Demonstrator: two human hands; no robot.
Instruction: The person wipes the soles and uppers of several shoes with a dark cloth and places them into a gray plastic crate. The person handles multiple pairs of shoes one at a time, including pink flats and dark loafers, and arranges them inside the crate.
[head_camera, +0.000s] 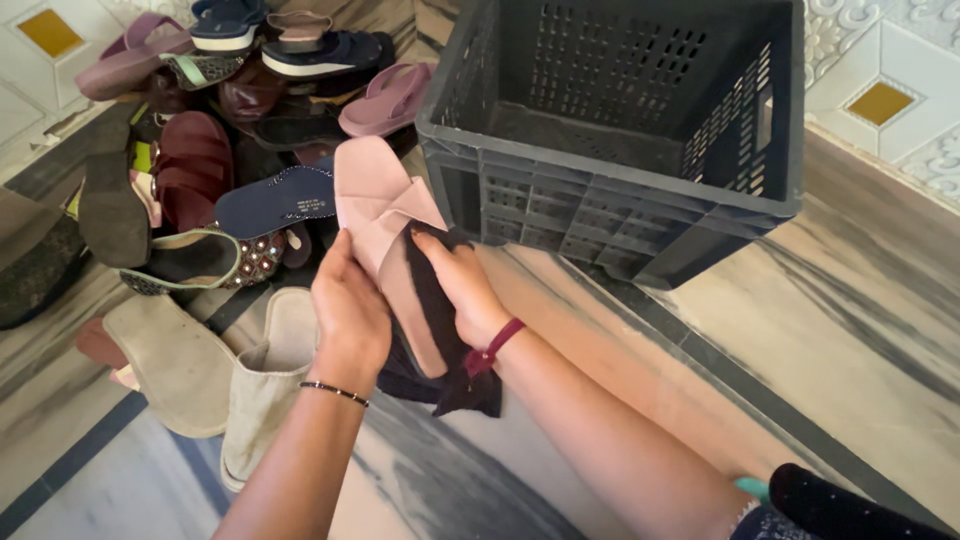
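The floor (850, 330) is polished stone in pale beige with grey veining, crossed by dark inlaid bands that run diagonally under the things on it. Along the far edge it meets a wall of white embossed tiles (900, 60) set with small gold diamonds; the same tiling shows at the far left corner.

A dark grey plastic crate (620, 190) with perforated walls stands on the floor near the far edge, its open top facing up and its inside bare as far as can be seen. Just to its left lies a heap of footwear (230, 110): mauve flip-flops, maroon sandals, a navy insole, a beaded green-edged sandal, all overlapping. Nearer the left edge of the floor sits a pair of beige slip-ons (215, 375), one on its side.

Above the floor, just in front of the crate's near left corner, both hands hold a pink slide sandal (385, 225) with a crossed strap, its toe pointing toward the heap. The left hand (350, 315) is closed around the sandal's left edge, fingers curled under it. The right hand (462, 285) presses a dark cloth (440, 350) against the sandal's right side, fingers folded over the fabric, which hangs below the wrist.
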